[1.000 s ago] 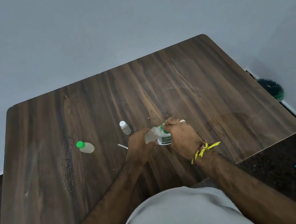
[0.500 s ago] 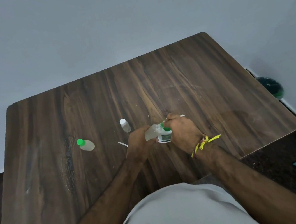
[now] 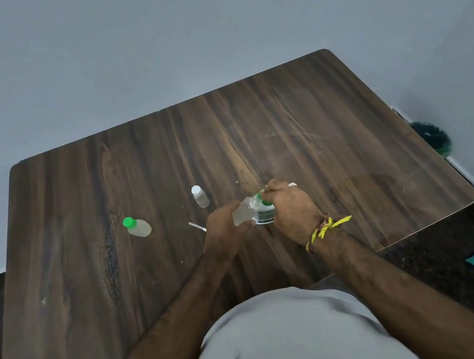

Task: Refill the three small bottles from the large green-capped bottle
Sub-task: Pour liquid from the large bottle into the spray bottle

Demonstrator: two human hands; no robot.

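Two hands (image 3: 227, 226) (image 3: 289, 211), labelled bottle (image 3: 265, 215), writing unreadable

The table (image 3: 254, 135) was dark wood-grain laminate with a slight sheen. Left of the hands, two small bottles (image 3: 139, 227) (image 3: 200, 196) looked like clear, smooth plastic, one capped glossy green. A yellow woven thread band (image 3: 325, 227) looked matt.

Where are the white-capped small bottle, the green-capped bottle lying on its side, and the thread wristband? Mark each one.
white-capped small bottle (image 3: 200, 196): head view, on its clear body below the cap.
green-capped bottle lying on its side (image 3: 140, 228): head view, on its pale body.
thread wristband (image 3: 325, 228): head view, on the yellow knot at the right wrist.
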